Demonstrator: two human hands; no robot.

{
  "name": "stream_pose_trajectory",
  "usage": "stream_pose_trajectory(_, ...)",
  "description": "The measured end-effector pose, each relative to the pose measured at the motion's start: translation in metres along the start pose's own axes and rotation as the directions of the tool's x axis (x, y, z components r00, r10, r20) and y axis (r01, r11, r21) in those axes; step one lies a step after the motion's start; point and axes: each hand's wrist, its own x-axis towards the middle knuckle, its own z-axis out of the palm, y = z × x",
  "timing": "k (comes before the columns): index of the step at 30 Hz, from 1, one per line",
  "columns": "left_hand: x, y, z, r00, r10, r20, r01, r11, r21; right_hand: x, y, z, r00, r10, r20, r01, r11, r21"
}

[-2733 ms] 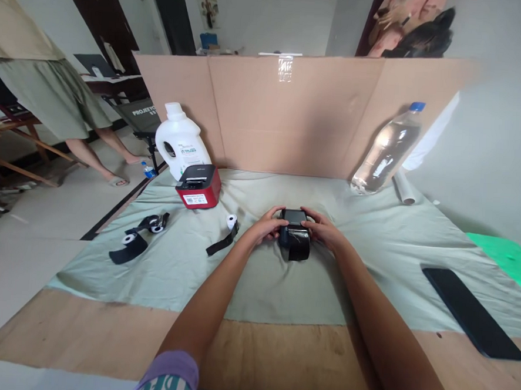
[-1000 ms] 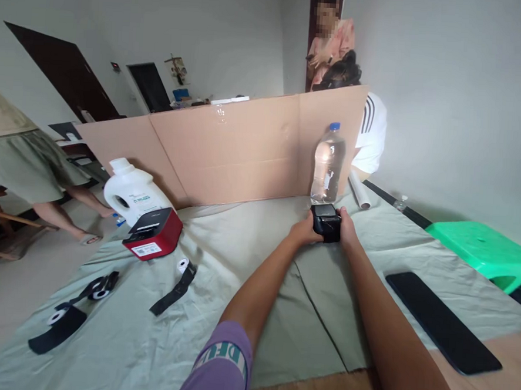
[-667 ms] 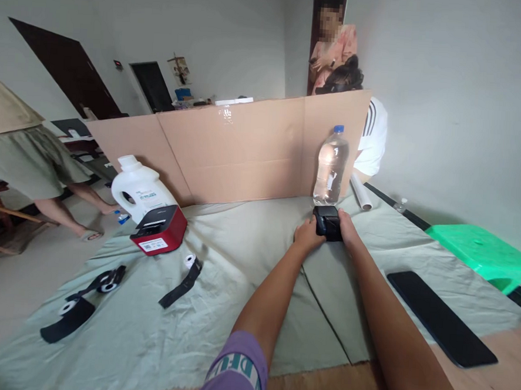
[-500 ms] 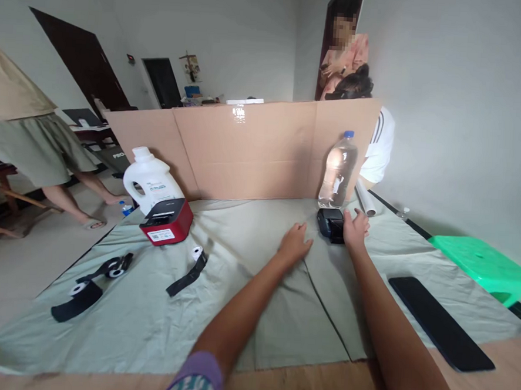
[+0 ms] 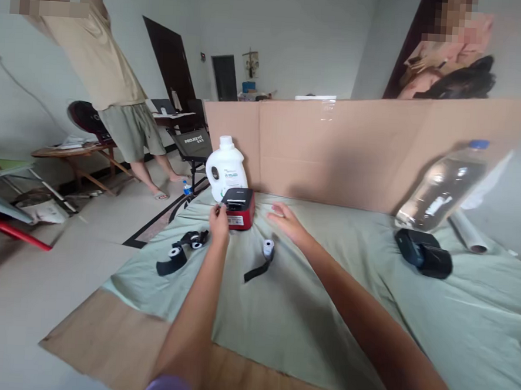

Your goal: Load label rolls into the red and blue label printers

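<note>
A red and black label printer [image 5: 242, 211] sits on the green cloth [image 5: 297, 315], in front of a white jug-shaped bottle [image 5: 227, 166]. My left hand [image 5: 219, 222] is at the printer's left front edge, fingers bent and a little apart; whether it touches the case I cannot tell. To the printer's right, my right hand [image 5: 287, 221] hovers with fingers spread, holding nothing. A small paper roll [image 5: 268, 247] with a black strip trailing from it lies between my forearms. Several similar black-and-white rolls [image 5: 174, 260] lie left of my left arm. A black handheld device [image 5: 422, 252] rests farther right.
A cardboard panel [image 5: 333, 152] stands along the back. A large clear bottle with a blue cap [image 5: 442, 185] and a pale rolled tube [image 5: 470, 231] are at the right. One person [image 5: 92, 61] stands at the left; others are behind the panel. A folding chair [image 5: 193, 144] is beyond the cloth.
The view has swung left. Both my hands have left the black handheld device and moved over to either side of the red printer. The device stays on the cloth.
</note>
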Motion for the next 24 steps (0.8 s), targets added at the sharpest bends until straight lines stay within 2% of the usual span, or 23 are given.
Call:
stream_pose_trajectory(2, 0.003, -0.018, 0.0, 0.996, -0.079, 0.043, 0.079, 0.997, 0.018, 0.035, 0.014, 0.031, 0.985, 0.128, 0.111, -0.124, 0.991, -0.041)
stream_pose_trajectory(3, 0.003, -0.025, -0.002, 0.992, -0.103, 0.071, 0.101, 0.995, 0.025, 0.05, 0.021, 0.043, 0.978, 0.14, 0.155, -0.135, 0.99, -0.044)
stream_pose_trajectory(5, 0.002, -0.034, -0.006, 0.983, -0.11, 0.148, 0.108, 0.994, 0.021, 0.073, 0.034, 0.062, 0.973, 0.057, 0.223, -0.061, 0.998, 0.01)
stream_pose_trajectory(7, 0.003, -0.035, -0.012, 0.977, -0.087, 0.196, 0.088, 0.996, 0.004, 0.084, 0.046, 0.075, 0.961, -0.057, 0.27, 0.036, 0.996, 0.081)
stream_pose_trajectory(9, 0.006, -0.027, -0.017, 0.98, -0.065, 0.187, 0.065, 0.998, 0.004, 0.083, 0.054, 0.082, 0.944, -0.112, 0.311, 0.08, 0.99, 0.116)
stream_pose_trajectory(11, 0.008, -0.01, -0.019, 0.986, -0.03, 0.163, 0.024, 0.999, 0.035, 0.075, 0.056, 0.084, 0.937, -0.125, 0.327, 0.089, 0.988, 0.124)
stream_pose_trajectory(14, 0.004, 0.024, -0.015, 0.979, 0.079, 0.19, -0.095, 0.992, 0.08, 0.057, 0.05, 0.077, 0.943, -0.152, 0.295, 0.112, 0.982, 0.151)
stream_pose_trajectory(17, -0.016, 0.054, -0.005, 0.964, 0.145, 0.222, -0.153, 0.988, 0.02, 0.038, 0.033, 0.064, 0.956, -0.213, 0.201, 0.166, 0.959, 0.229)
stream_pose_trajectory(21, -0.065, 0.082, 0.008, 0.938, 0.182, 0.296, -0.148, 0.98, -0.135, 0.006, 0.005, 0.028, 0.946, -0.326, -0.003, 0.316, 0.915, 0.252)
stream_pose_trajectory(24, -0.116, 0.101, 0.013, 0.88, 0.222, 0.421, -0.174, 0.973, -0.149, -0.036, -0.009, -0.016, 0.931, -0.358, -0.066, 0.364, 0.915, 0.175)
